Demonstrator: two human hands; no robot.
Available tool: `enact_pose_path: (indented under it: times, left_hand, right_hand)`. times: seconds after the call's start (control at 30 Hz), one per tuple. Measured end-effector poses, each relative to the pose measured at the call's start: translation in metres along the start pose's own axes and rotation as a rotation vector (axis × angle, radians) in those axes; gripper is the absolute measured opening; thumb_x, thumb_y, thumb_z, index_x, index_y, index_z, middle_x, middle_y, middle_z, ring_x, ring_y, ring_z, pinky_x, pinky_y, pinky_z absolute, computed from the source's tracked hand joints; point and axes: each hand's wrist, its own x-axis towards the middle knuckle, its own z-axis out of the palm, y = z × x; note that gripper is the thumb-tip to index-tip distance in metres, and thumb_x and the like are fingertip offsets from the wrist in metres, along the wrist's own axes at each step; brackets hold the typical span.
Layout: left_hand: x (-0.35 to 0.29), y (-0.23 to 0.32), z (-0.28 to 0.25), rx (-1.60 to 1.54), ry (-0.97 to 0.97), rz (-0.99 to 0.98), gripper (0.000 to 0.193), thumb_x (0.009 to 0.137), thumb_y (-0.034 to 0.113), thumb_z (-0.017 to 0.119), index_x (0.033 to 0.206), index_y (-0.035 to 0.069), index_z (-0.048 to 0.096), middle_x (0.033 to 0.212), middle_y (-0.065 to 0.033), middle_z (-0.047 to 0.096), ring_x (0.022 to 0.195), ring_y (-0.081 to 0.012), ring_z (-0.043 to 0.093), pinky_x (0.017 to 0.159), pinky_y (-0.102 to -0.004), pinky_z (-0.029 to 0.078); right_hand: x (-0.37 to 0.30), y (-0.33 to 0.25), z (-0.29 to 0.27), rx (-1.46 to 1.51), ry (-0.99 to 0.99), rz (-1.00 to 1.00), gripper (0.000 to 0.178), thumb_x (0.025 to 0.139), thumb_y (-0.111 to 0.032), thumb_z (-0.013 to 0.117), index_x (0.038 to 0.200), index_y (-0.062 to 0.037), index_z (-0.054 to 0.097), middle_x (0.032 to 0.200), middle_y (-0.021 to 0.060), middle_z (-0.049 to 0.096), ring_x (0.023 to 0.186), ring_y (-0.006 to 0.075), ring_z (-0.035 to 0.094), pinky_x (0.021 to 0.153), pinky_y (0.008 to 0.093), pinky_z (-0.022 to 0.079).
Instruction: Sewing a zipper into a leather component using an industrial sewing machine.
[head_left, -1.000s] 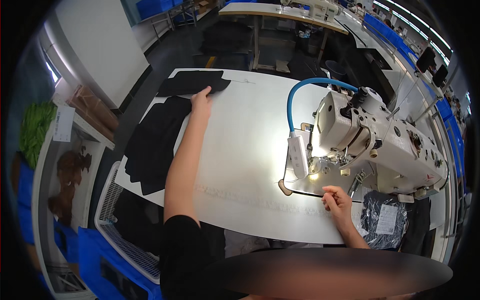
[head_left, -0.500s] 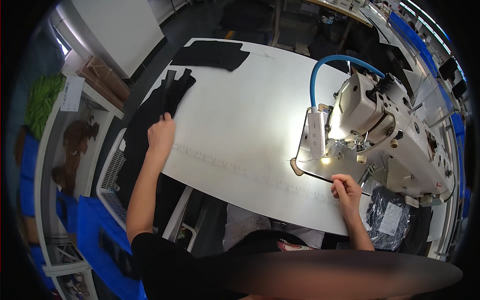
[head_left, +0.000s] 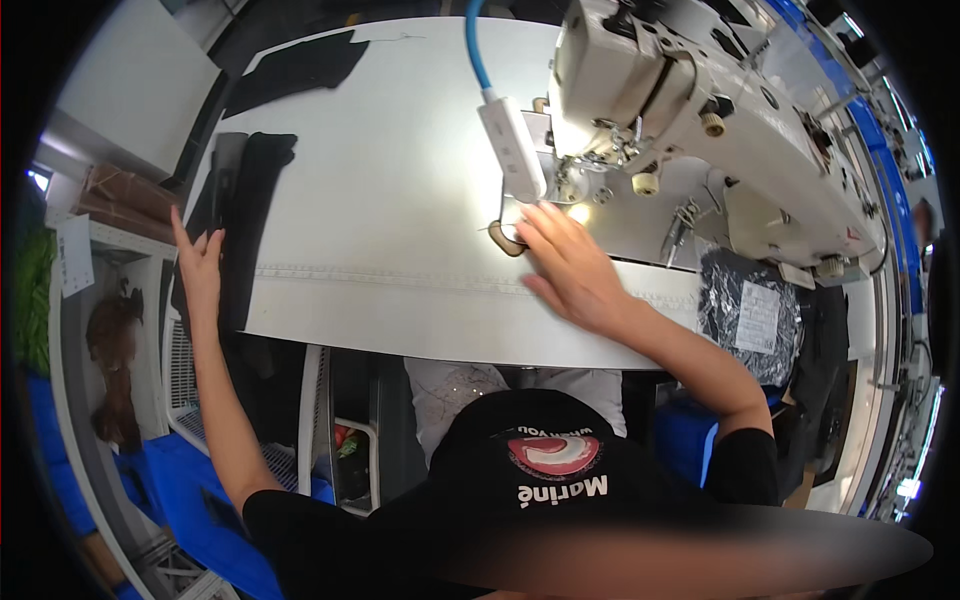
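Note:
Narrow black fabric pieces (head_left: 262,190) lie along the left end of the white table, partly hanging over its front edge. Over their left side is my left hand (head_left: 201,262), its index finger stretched out and the others loosely apart; it grips nothing. My right hand (head_left: 575,268) is open, palm down, with fingers extended by the needle area of the white sewing machine (head_left: 640,110). Its fingertips are just below a white box-shaped device (head_left: 513,148) and beside a small brown-edged opening (head_left: 506,238). Whatever may be under that palm is hidden.
Another black fabric piece (head_left: 295,72) lies at the table's far left. A measuring tape (head_left: 400,276) runs along the table (head_left: 380,190). A blue hose (head_left: 476,50) rises from the device. A clear plastic bag (head_left: 730,335) sits at right; white baskets (head_left: 183,375) stand below left.
My right hand has moved from the table's right front edge up beside the needle area and opened. My left fingers have loosened from the black fabric. The whole view has shifted.

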Motion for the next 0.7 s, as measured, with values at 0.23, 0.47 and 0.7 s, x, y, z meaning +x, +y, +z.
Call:
enact_pose_path:
  times: [0.23, 0.47, 0.7]
  left_hand:
    - [-0.002, 0.011, 0.018, 0.356, 0.075, 0.187, 0.029, 0.091, 0.023, 0.064, 0.110, 0.002, 0.070, 0.109, -0.0144, 0.070, 0.099, -0.0228, 0.067, 0.087, -0.0300, 0.048]
    - [0.007, -0.003, 0.025, 0.592, 0.070, 0.298, 0.027, 0.091, 0.025, 0.064, 0.103, 0.002, 0.070, 0.101, -0.0142, 0.070, 0.093, -0.0272, 0.068, 0.081, -0.0343, 0.050]
    - [0.003, 0.060, -0.001, 0.272, 0.295, 0.307, 0.023, 0.092, 0.022, 0.063, 0.099, 0.001, 0.070, 0.090, -0.0127, 0.066, 0.082, -0.0260, 0.063, 0.077, -0.0327, 0.047]
  right_hand:
    - [0.017, -0.013, 0.022, -0.043, -0.022, 0.099, 0.069, 0.087, -0.045, 0.062, 0.134, 0.0012, 0.041, 0.137, 0.0219, 0.047, 0.128, 0.0373, 0.043, 0.107, 0.0463, 0.033]
    - [-0.061, 0.072, -0.064, -0.300, -0.217, 0.513, 0.039, 0.089, -0.024, 0.058, 0.124, -0.0071, 0.056, 0.133, 0.0107, 0.056, 0.129, 0.0280, 0.047, 0.110, 0.0442, 0.032]
    - [-0.109, 0.131, -0.097, -0.223, -0.059, 0.446, 0.030, 0.089, -0.011, 0.056, 0.117, -0.0106, 0.063, 0.124, 0.0100, 0.062, 0.116, 0.0350, 0.054, 0.101, 0.0414, 0.042]
